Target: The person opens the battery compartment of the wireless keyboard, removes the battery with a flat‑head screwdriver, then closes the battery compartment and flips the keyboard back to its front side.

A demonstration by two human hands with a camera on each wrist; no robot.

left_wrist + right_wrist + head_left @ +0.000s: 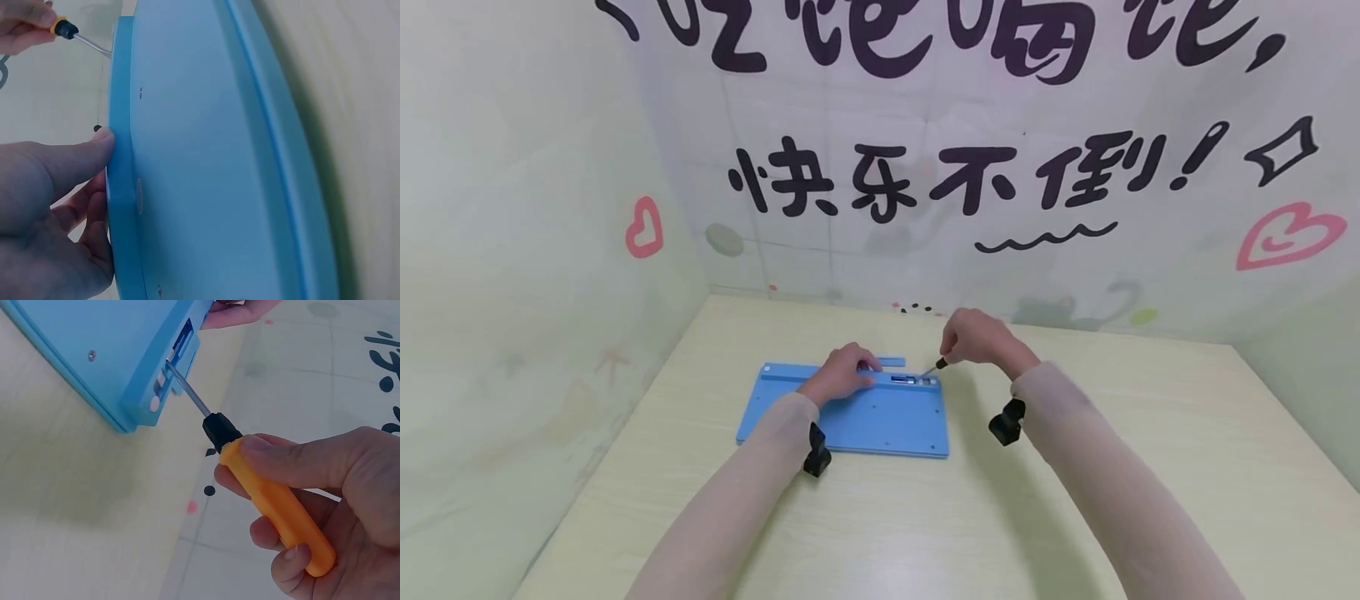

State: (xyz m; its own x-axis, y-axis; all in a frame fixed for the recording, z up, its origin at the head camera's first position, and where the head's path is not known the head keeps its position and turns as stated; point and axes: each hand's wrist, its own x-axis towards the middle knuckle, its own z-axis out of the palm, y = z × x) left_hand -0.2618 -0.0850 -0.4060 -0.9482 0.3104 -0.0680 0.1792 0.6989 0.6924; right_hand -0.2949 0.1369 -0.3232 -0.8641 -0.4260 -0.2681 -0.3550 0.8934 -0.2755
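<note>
A blue keyboard point(865, 425) lies underside up on the table, a raised ridge along its far edge. Toward the ridge's right end is an uncovered battery slot point(904, 380) with a battery in it. My left hand point(842, 373) holds the far edge, thumb on the ridge point(122, 162) and fingers behind it. In my right hand point(977, 335) is a screwdriver with an orange handle point(275, 506) and black collar. Its metal shaft point(192, 392) slants down to the slot, the tip at the opening. Beyond the ridge lies a narrow blue cover strip point(891, 362).
The light wooden table point(1150, 467) extends around the keyboard. A printed cloth backdrop point(887, 267) with large black characters rises behind it, and another pale cloth point(550, 250) hangs on the left. Small black cameras point(1006, 423) are worn at both wrists.
</note>
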